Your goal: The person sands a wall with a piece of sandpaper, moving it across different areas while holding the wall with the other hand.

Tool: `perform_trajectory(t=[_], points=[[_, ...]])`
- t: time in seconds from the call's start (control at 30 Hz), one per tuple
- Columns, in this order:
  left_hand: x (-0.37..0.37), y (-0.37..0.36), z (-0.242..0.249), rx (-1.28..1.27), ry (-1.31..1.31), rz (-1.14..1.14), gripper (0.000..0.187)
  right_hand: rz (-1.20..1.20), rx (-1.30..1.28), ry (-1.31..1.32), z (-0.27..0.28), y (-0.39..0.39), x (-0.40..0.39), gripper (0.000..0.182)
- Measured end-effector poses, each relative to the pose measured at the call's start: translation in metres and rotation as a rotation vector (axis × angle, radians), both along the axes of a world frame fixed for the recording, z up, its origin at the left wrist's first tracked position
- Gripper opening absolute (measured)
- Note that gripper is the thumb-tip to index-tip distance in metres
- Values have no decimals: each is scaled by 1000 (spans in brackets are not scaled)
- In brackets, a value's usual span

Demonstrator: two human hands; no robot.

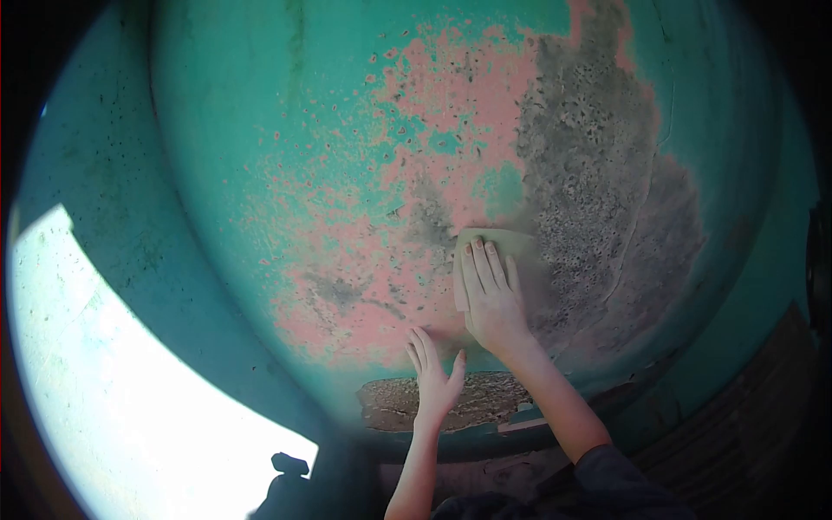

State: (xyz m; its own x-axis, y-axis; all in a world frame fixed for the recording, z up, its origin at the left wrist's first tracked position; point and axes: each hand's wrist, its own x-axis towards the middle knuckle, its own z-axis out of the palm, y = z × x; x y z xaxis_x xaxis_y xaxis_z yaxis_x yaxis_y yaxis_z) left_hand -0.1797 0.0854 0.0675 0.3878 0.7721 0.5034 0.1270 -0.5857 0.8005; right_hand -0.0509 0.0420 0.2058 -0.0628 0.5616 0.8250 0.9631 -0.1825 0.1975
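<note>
Pressed against the worn painted panel (416, 113) is a pale, beige-grey sheet of sandpaper (517, 243), held under my right hand (496, 308) with its fingers stretched along it. The sheet's corners show above and beside the fingers, while its abrasive face is hidden. Lower and to the left, my left hand (435, 381) is open, thumb apart, its fingertips at the pink patch and nothing in it. Green paint, pink undercoat and bare grey, pitted patches show on the panel around both hands.
A dark, rough-edged damaged strip (390, 403) runs along the panel's bottom, behind my left wrist. To the left, a curved green side surface (113, 173) meets bright sunlight (130, 390). A shadow (290, 485) falls at lower left. Dark ribbed material (745, 399) lies at lower right.
</note>
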Motion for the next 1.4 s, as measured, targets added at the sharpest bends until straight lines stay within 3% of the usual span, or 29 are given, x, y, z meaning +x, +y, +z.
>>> perform_trajectory(t=[0.13, 0.23, 0.33, 0.47, 0.57, 0.67, 0.77, 0.87, 0.97, 1.07, 1.17, 1.3, 1.37, 1.4], points=[[-3, 1, -1, 7, 23, -32, 96, -71, -19, 22, -41, -2, -7, 68], [1, -2, -1, -9, 37, -11, 96, -49, 37, -29, 19, 15, -12, 67], [1, -6, 5, -37, 9, -18, 95, -22, 90, 8, 43, 26, -20, 67], [-8, 1, -5, -4, 56, -44, 94, -139, 30, 74, -14, 8, -17, 68], [-10, 3, -5, 9, 33, -82, 93, -122, 73, 38, -18, 12, -15, 68], [-8, -4, -3, -4, 41, -79, 91, -56, 114, 36, 48, 21, -27, 66], [-3, -5, -3, -33, -23, -99, 90, -103, 119, -4, 36, 21, -22, 64], [-6, -4, -7, -32, -54, -116, 87, -98, 44, 86, -24, 6, -17, 64], [-7, -4, -4, -5, -48, -140, 85, -99, 3, 73, -27, -6, -10, 66], [-5, -10, 0, 25, -5, -88, 83, -72, 44, 97, 23, -11, -12, 66], [-2, -15, 14, 59, -14, -84, 82, -68, 27, 89, 19, -16, -3, 67], [-7, -14, 15, 94, -5, -75, 78, -106, 8, 146, -44, -37, 26, 66], [-6, -11, 17, 139, -5, -72, 77, -144, -14, 126, -43, -48, 46, 65], [-5, -11, 20, 175, 27, -48, 76, -194, -43, 68, -17, -55, 49, 65]])
